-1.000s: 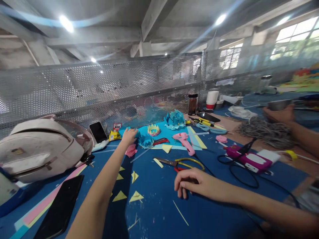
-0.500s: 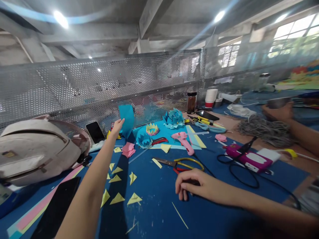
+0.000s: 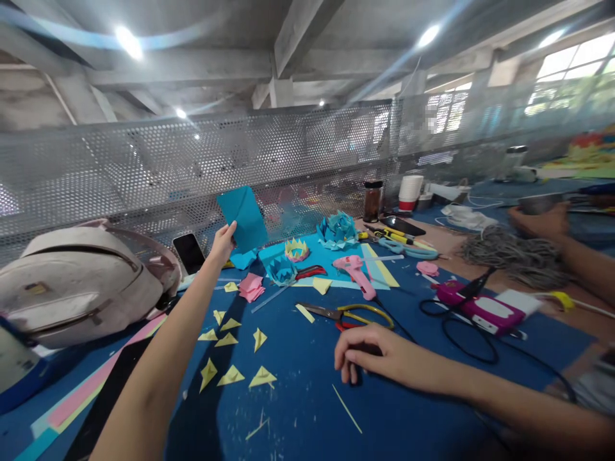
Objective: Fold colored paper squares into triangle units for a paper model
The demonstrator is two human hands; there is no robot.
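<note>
Raised at the far side of the blue table, my left hand (image 3: 223, 243) pinches the edge of a blue paper sheet (image 3: 245, 219). My right hand (image 3: 361, 352) rests on the table with its fingers curled inward; whether they hold anything is hidden. Just beyond it lie scissors (image 3: 368, 314) with yellow and red handles. Small folded yellow triangles (image 3: 230, 374) are spread between my arms. Behind them are a pink paper stack (image 3: 251, 287), a yellow and pink paper ring (image 3: 296, 250), a blue folded ring (image 3: 281, 271) and a blue paper flower (image 3: 336, 230).
A pink glue gun (image 3: 356, 274) lies past the scissors. A pale backpack (image 3: 86, 282) and a phone (image 3: 188, 253) stand left. At right are a magenta device (image 3: 480, 307) with black cable, grey cord (image 3: 516, 253) and another person's hand. A perforated metal screen (image 3: 192, 160) runs behind.
The blue sheet has come up and turned more toward the camera in my left hand, uncovering blue paper on the table beneath. My right hand has barely moved.
</note>
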